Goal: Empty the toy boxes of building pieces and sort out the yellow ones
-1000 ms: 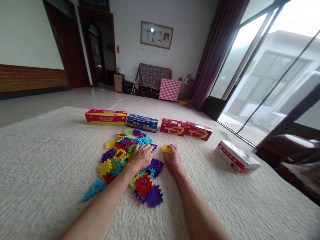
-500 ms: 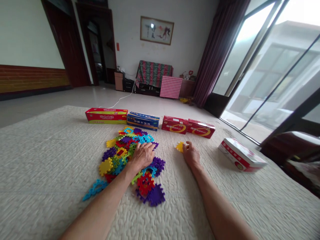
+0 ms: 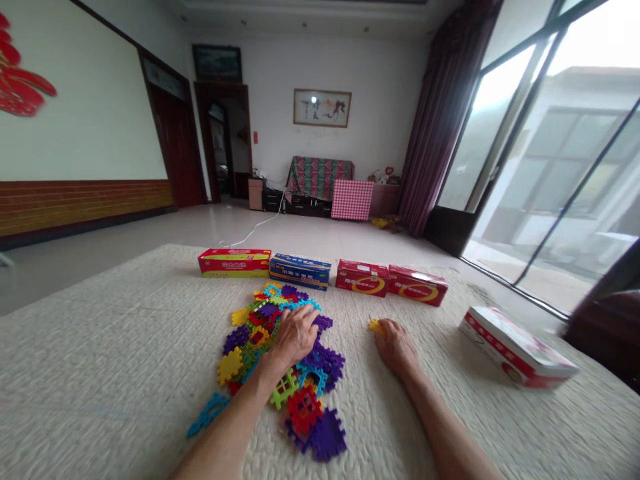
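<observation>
On the quilted cream cover [image 3: 100, 373] in front of you, your left hand [image 3: 295, 337] lies palm down on the far half of a pile of coloured plastic tiles [image 3: 260, 333]. Its fingers are loosely spread over the pieces and no tile is seen gripped; the hand reads as open. Tiles of the pile lie on both sides of that wrist: a yellow tile [image 3: 230, 365] to its left, a red tile [image 3: 304, 408] and a purple tile [image 3: 327, 435] nearer to you on its right. A light blue piece [image 3: 207, 413] lies at the near left edge of the pile.

Your right hand [image 3: 397, 347] rests on the cover to the right of the pile and apart from it, knuckles up, fingers curled forward. A small yellow piece [image 3: 376, 326] lies at the fingertips, on the far left side of the hand and touching it. Whether the fingers hold this piece or merely rest against it cannot be told from this view.

Beyond both hands, four boxes stand in a row along the far edge of the cover: a red and yellow box [image 3: 234, 263], a blue box [image 3: 300, 271] and two red boxes [image 3: 362, 277] [image 3: 418, 285]. A white and red box [image 3: 517, 347] lies alone well to the right of your right hand.
</observation>
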The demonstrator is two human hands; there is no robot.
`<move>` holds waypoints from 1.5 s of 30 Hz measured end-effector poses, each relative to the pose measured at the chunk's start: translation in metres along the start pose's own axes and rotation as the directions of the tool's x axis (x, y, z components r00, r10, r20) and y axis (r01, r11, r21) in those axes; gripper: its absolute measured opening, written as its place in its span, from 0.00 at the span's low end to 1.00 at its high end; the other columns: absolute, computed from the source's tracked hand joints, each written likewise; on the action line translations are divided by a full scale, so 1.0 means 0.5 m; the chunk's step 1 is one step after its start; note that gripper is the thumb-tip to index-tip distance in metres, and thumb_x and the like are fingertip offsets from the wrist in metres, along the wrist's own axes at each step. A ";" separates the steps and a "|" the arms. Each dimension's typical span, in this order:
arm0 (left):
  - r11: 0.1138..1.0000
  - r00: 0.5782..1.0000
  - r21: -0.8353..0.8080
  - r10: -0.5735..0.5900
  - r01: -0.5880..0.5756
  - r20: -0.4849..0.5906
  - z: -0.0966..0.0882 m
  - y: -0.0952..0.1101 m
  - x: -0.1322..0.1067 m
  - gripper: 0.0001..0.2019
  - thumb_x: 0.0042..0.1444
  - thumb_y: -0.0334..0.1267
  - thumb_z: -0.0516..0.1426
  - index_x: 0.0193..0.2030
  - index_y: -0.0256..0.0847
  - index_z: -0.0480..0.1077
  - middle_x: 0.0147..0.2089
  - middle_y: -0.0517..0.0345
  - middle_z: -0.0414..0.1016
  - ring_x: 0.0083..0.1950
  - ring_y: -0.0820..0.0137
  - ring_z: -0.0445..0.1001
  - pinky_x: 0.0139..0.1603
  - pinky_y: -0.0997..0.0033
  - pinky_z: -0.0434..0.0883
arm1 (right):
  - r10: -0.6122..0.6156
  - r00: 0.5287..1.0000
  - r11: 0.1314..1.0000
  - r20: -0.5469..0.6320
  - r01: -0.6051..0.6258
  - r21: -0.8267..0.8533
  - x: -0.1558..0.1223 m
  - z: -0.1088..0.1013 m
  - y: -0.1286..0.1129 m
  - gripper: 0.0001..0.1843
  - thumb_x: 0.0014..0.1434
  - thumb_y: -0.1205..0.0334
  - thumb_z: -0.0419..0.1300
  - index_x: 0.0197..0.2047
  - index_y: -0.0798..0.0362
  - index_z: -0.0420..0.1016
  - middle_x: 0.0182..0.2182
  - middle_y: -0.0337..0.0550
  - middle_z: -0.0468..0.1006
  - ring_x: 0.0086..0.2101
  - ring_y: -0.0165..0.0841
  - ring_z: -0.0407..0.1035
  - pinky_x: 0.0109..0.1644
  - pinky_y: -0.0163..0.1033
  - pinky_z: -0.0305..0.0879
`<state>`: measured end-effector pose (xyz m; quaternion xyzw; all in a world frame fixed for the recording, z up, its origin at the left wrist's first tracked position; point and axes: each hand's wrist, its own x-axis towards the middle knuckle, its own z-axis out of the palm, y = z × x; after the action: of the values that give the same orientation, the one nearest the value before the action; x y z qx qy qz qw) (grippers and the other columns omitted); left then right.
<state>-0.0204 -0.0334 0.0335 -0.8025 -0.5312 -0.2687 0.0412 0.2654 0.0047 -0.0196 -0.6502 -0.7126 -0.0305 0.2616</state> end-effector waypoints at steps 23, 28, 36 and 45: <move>0.896 0.917 0.209 -0.399 0.391 -0.004 0.037 -0.229 -0.042 0.17 0.58 0.31 0.53 0.51 0.40 0.76 0.59 0.46 0.72 0.61 0.57 0.69 0.64 0.58 0.64 | -0.012 0.997 0.998 -0.070 0.016 0.066 0.005 0.014 0.016 0.21 0.59 0.70 0.47 0.48 0.54 0.78 0.52 0.50 0.77 0.54 0.42 0.69 0.57 0.43 0.64; 0.921 0.924 0.153 -0.374 0.360 0.080 0.029 -0.232 -0.050 0.19 0.56 0.37 0.55 0.55 0.45 0.75 0.63 0.48 0.68 0.65 0.57 0.66 0.65 0.57 0.63 | -0.053 0.997 0.992 -0.056 0.059 0.112 0.005 0.015 0.015 0.21 0.57 0.71 0.49 0.47 0.52 0.79 0.55 0.49 0.75 0.56 0.43 0.66 0.60 0.46 0.62; 0.948 0.932 0.083 -0.318 0.308 0.174 0.024 -0.225 -0.053 0.10 0.56 0.35 0.55 0.38 0.45 0.79 0.67 0.50 0.65 0.67 0.57 0.64 0.66 0.58 0.62 | -0.020 0.997 0.991 0.081 0.010 0.132 -0.001 0.004 -0.001 0.18 0.58 0.68 0.50 0.43 0.47 0.79 0.58 0.43 0.72 0.61 0.44 0.60 0.59 0.47 0.61; 0.944 0.937 0.095 -0.326 0.315 0.128 0.025 -0.212 -0.042 0.10 0.57 0.34 0.53 0.36 0.44 0.77 0.61 0.50 0.71 0.65 0.60 0.66 0.63 0.62 0.66 | -0.007 0.996 0.990 0.091 -0.006 0.139 0.001 -0.006 -0.009 0.18 0.61 0.68 0.48 0.42 0.47 0.80 0.57 0.42 0.74 0.60 0.44 0.62 0.57 0.46 0.62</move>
<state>-0.1142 -0.0008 -0.0104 -0.7201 -0.6659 -0.1944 -0.0119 0.2621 0.0035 -0.0153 -0.6310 -0.7243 0.0490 0.2735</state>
